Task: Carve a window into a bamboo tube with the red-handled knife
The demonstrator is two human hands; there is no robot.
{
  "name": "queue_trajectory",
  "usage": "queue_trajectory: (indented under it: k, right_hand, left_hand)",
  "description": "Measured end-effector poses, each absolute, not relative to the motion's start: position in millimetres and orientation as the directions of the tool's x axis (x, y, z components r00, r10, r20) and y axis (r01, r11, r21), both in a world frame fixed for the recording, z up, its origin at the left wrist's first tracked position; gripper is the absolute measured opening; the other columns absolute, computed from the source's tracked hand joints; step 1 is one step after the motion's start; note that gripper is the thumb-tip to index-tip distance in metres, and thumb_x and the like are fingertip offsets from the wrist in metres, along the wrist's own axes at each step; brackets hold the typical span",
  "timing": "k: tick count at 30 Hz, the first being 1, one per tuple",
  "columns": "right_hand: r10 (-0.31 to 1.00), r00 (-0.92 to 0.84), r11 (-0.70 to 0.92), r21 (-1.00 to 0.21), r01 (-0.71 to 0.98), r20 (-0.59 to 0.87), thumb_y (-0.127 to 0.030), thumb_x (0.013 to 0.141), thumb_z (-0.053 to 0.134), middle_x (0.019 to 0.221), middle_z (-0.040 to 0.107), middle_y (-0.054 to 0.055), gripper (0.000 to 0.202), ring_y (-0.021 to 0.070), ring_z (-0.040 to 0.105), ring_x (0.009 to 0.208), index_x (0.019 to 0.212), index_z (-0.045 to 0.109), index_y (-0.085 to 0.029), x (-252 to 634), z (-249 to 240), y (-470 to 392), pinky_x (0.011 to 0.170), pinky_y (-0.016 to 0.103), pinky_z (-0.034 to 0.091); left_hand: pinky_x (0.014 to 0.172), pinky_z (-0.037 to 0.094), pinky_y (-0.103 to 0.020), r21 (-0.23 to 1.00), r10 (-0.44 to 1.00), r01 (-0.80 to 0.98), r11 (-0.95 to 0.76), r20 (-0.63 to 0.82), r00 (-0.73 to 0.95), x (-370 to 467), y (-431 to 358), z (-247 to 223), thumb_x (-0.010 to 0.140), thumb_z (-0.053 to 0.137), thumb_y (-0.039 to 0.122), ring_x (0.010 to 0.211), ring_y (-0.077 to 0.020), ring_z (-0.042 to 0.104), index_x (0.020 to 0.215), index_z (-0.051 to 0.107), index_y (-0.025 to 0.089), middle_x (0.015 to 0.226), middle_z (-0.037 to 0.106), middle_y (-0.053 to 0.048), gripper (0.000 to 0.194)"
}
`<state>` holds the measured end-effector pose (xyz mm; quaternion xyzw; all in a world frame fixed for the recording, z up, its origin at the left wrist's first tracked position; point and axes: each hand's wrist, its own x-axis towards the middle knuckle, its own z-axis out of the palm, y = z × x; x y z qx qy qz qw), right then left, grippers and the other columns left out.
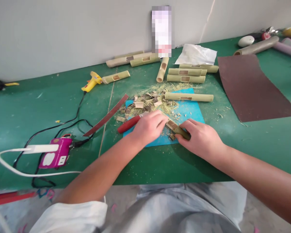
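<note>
Bamboo tube (172, 125), one, green-skinned, a rectangular window cut in its side; held aslant over a blue sheet (194, 113), opening turned up, presumably so the cut can be seen from above.

Right hand (201, 137), one: thumb and fingers closed narrowly round the tube's near end, likely to stop it rolling.

Left hand (150, 125), one: fingers curled narrowly over the far end, thumb out of my sight; gripping the ends leaves the window uncovered.

Red handle (128, 125), one, just beside the left hand; whether the two touch I cannot tell.

Chips and shavings (147, 104), one heap, beyond the hands, partly on the sheet, which probably spares the green table (135, 168).

Second tube (196, 97), windowed, lying across the sheet's far part.

Further tubes (196, 79), several, lying toward the wall, seemingly to leave working room.

Brown strip (106, 115), left; brown sheet (254, 87), right; both laid flat.

Yellow glue gun (92, 81), corded, on its side.

Phone (161, 30), upright against the wall, perhaps for easy viewing.
</note>
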<state>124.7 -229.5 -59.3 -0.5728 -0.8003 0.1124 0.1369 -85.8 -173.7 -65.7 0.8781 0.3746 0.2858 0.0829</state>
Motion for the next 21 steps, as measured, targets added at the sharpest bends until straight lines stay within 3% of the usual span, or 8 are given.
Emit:
queue_trajectory:
  k: [21]
  right_hand:
    - [0.943, -0.323, 0.332, -0.328, 0.884, 0.082, -0.036, 0.082, 0.058, 0.079, 0.06, 0.001, 0.016, 0.0139, 0.055, 0.067, 0.083, 0.059, -0.02, 123.7, -58.0, -231.2, 0.057, 0.028, 0.029]
  left_hand:
    - [0.071, 0.049, -0.027, 0.393, 0.723, 0.609, -0.689, 0.438, 0.534, -84.9, -180.5, -64.4, 0.097, 0.047, 0.02, 0.075, -0.014, 0.059, 0.085, 0.063, 0.015, 0.079, 0.062, -0.005, 0.021]
